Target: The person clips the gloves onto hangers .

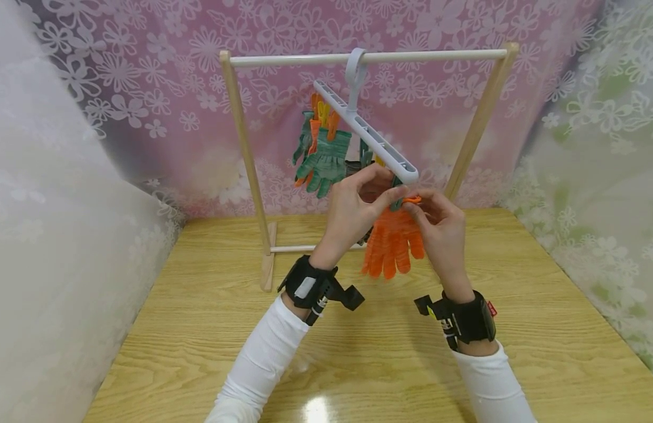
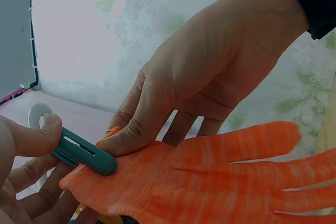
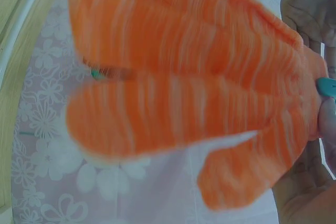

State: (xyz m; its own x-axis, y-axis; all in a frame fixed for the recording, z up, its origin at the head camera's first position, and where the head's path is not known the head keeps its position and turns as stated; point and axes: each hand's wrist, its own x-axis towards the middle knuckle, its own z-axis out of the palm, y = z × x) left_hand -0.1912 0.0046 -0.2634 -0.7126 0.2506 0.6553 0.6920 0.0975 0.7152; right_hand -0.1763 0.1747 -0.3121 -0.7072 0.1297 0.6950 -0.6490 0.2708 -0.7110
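Observation:
An orange knit glove [image 1: 394, 244] hangs fingers down below the near end of a white hanger [image 1: 381, 147]. A green clothespin [image 2: 86, 153] sits over the glove's cuff. My left hand [image 1: 353, 202] pinches this clothespin between thumb and fingers. On the other side of the cuff, my right hand [image 1: 440, 226] pinches the glove's edge beside the clothespin. The glove [image 3: 184, 77] fills most of the right wrist view, where both hands are only partly seen at the right edge. The hanger's attachment to the clothespin is mostly hidden by my left hand.
The hanger's hook loops over the white top bar [image 1: 437, 56] of a wooden rack. From the hanger's far end hang a green glove [image 1: 326, 158] and other gloves on orange and yellow clothespins [image 1: 332, 124]. Beneath lies a wood-grain table [image 1: 374, 364].

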